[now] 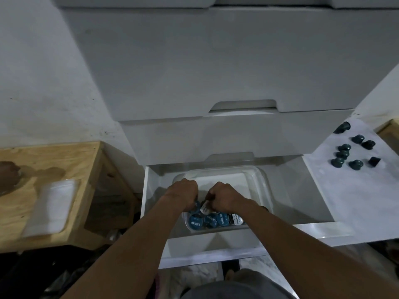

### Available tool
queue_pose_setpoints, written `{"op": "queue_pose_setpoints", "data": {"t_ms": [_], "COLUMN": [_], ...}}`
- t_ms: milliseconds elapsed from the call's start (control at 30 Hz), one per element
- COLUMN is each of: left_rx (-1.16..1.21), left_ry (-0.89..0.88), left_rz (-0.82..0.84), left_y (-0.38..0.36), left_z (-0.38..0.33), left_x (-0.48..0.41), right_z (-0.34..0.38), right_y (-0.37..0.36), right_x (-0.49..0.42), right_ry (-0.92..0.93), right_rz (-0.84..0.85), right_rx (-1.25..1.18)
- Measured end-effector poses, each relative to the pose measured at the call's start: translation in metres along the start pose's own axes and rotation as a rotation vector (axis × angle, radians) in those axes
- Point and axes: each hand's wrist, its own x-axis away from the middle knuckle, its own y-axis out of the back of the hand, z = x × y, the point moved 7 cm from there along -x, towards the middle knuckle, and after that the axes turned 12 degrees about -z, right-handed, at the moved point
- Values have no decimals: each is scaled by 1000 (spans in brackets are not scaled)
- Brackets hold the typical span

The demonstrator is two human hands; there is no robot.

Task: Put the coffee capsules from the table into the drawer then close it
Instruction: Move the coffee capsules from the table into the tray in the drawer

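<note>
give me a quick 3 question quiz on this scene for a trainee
1. Fill in: the loose capsules lie on the white table to the person's ____.
2. True or false: the drawer is closed.
3. The left hand and right hand are: A) flat on the table B) curled on boxed capsules in the clear container C) behind the person.
Key: 1 right; 2 false; 3 B.
</note>
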Motion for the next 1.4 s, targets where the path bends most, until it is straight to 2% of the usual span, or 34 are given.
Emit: {"op": "queue_pose_setpoints", "data": {"t_ms": [167,267,367,467,667,767,967,1200,1400], "left_rx": [1,26,18,-14,2,-3,-4,31,-12], "left_ry": [-7,-5,-27,-135,-373,-494,-686,-709,-684], "left_rz": [-10,-55,-175,-330,-507,-601,-847,-903,-836], "left_y": [2,8,23,36,55,66,88,69,43], "left_z": [0,-3,-15,-45,-142,-198,-319,-436,-480], "left_x": [5,9,13,17,26,31,37,45,38], "right_z": [0,-1,-3,-15,-59,-94,-183,-284,-341], "right_y": [1,16,46,85,157,192,255,297,303], "right_x": [-1,5,21,47,104,132,190,254,262], "right_ry": [6,-10,-8,-24,-68,-130,-159,-169,-171], "right_rz": [-16,-82,-250,-448,-819,-931,-1022,-957,-879], "right_rx": [40,37,80,167,224,230,280,290,258]}}
